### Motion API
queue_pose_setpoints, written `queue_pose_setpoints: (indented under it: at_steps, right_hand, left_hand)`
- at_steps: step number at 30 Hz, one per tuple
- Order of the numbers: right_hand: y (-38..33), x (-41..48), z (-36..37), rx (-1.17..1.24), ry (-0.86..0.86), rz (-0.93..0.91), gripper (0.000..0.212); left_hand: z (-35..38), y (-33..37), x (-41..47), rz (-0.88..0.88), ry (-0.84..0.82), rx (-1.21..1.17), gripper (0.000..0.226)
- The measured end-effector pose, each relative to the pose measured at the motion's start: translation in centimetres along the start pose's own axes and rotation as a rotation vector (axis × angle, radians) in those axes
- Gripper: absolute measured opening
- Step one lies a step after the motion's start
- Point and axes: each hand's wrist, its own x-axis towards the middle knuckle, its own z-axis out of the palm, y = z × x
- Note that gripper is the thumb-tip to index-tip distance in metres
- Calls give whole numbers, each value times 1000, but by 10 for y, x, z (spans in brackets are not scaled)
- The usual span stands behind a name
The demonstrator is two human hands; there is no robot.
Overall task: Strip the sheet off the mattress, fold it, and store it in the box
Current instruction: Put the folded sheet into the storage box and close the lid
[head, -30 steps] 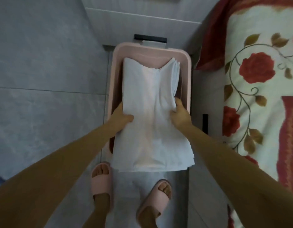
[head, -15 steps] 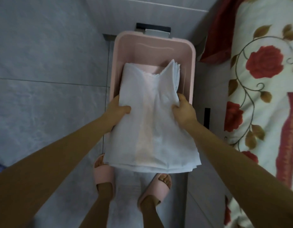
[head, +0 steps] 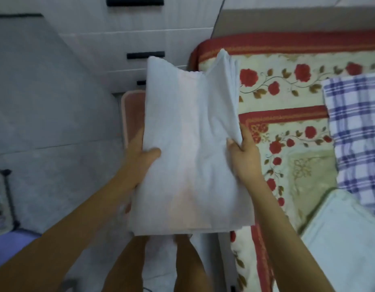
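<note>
Sheet: I see the white folded sheet [head: 190,148] held up between the camera and the box, hiding most of it; its layered edges fan out at the far right corner.
Left hand: my view shows the left hand [head: 143,157] grasping the sheet's left edge, thumb lying on top and fingers tucked out of sight underneath.
Right hand: the right hand [head: 243,152] clasps the sheet's right edge, thumb on top and fingers curled around the stacked layers.
Box: I can make out only a strip of the pink box [head: 132,114], its left rim and wall peeking out past the sheet's left side. I cannot tell whether the sheet touches it.
Drawers: a white drawer unit [head: 123,39] with black handles stands just beyond the box.
Bed: the rose-patterned bed cover [head: 287,127] lies to the right of the box.
Plaid cloth: a blue-and-white plaid cloth [head: 355,133] rests on the bed, well to the right of the box.
Floor: grey tile floor [head: 56,123] spreads to the left of the box.
Legs: the person's bare legs [head: 127,266] show on the near side of the box, under the sheet's near edge.
</note>
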Motion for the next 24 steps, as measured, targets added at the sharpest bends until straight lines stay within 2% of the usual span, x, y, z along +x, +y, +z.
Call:
queue_pose_setpoints:
  at_steps: [5, 9, 12, 15, 17, 19, 21, 24]
  right_hand:
    - [55, -18, -95, 95, 339, 46, 43]
    - [139, -28, -140, 109, 536, 161, 42]
    - [214, -43, -137, 161, 456, 465, 43]
    - [279, -74, -124, 347, 322, 732, 33]
    - [284, -88, -116, 397, 263, 748, 36]
    - [283, -99, -112, 431, 176, 724, 45]
    - [279, -108, -110, 458, 104, 730, 55]
    - [280, -123, -104, 390, 61, 738, 64]
  left_hand:
    - [100, 36, 11, 150, -253, -9, 57]
    - [182, 2, 37, 101, -336, 1, 62]
    - [224, -60, 38, -51, -387, 94, 64]
    - [241, -115, 25, -204, -256, 159, 63]
    - [234, -133, 16, -266, -237, 194, 68]
    - [221, -142, 2, -357, -324, 237, 75]
    - [208, -143, -9, -417, -384, 313, 68]
    - [202, -134, -26, -349, -376, 413, 58]
